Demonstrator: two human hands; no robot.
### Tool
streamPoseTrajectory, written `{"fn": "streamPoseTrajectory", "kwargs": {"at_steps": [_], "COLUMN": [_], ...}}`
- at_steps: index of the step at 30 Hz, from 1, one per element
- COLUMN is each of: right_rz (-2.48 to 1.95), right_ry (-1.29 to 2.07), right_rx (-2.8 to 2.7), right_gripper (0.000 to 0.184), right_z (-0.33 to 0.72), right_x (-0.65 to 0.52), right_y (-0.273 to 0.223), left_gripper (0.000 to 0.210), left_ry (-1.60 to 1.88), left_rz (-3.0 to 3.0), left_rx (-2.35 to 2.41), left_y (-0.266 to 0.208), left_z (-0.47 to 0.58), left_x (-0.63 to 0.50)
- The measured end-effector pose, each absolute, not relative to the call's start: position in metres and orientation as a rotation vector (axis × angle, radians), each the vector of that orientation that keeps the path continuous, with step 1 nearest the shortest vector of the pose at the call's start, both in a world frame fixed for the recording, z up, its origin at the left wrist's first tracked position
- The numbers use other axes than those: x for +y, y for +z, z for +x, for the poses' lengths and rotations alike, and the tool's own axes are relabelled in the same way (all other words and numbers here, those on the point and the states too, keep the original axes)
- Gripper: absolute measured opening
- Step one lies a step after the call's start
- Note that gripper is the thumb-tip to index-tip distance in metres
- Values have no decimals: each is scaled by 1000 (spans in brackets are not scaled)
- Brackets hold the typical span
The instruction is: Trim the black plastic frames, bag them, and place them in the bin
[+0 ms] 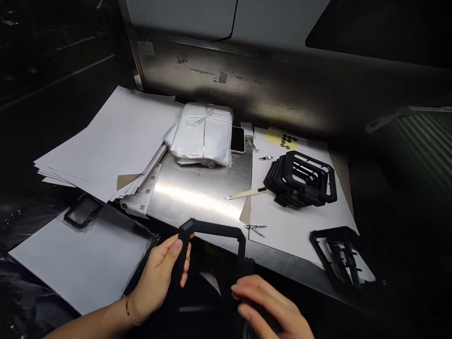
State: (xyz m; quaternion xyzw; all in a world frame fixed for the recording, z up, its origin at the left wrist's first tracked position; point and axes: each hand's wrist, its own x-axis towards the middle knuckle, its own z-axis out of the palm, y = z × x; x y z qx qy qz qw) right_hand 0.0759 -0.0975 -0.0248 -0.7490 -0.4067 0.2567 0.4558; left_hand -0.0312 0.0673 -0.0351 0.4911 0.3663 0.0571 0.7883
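Clearly, in the head view, both hands were on the black, octagon-cornered moulded plastic frame (212, 245), which stood at about 6 o'clock, just over the near edge of the brushed stainless steel worktop (197, 193). The left hand (158, 278) was closed around the frame's left rail, thumb on top and fingers curled behind it; the right hand (268, 306) lay loosely curled at the frame's lower right side, fingertips touching or very nearly touching it, though the actual grip was hidden in shadow. The frame looked thin, matt and hollow in the middle, so it probably was light and fairly stiff, yet apt to flex or snap at its narrow rails; the thicker corners and side rails seemed the safest places to hold. At 2 o'clock a fanned stack of similar black plastic frames (300, 179) rested on a white paper sheet (293, 226), and at 4 o'clock another black frame with inner ribs (339, 259) lay flat at the sheet's near corner. A slim cream-handled knife (245, 193) lay at 1 o'clock, near the paper's edge, with small metal tweezers (257, 229) just below it. At 12 o'clock sat a glossy, soft bundle of clear plastic bags (203, 134), a phone with a pale case (237, 139) touching its right side. Loose white paper sheets (113, 136) spread at 10 o'clock.
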Motion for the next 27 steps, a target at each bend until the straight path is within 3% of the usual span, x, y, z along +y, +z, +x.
{"fn": "streamPoseTrajectory", "kwargs": {"at_steps": [2,5,11,21,27], "right_rz": [-1581,-1243,-1114,-1150,-1347], "right_ry": [919,990,948,878,548], "right_rx": [-411,-80,-30,33,-42], "right_gripper": [13,16,14,29,24], "right_z": [62,50,39,25,29], "right_x": [-75,-43,-20,-9,-25], "right_y": [-27,-33,-41,-57,-55], "left_gripper": [30,34,33,24,26], "left_ry": [158,176,207,156,215], "left_rz": [1149,1261,1363,1154,999], "left_rx": [766,721,690,734,805], "left_y": [-37,-37,-36,-49,-53], "left_z": [-32,-32,-34,-30,-27], "left_x": [62,59,58,55,63]}}
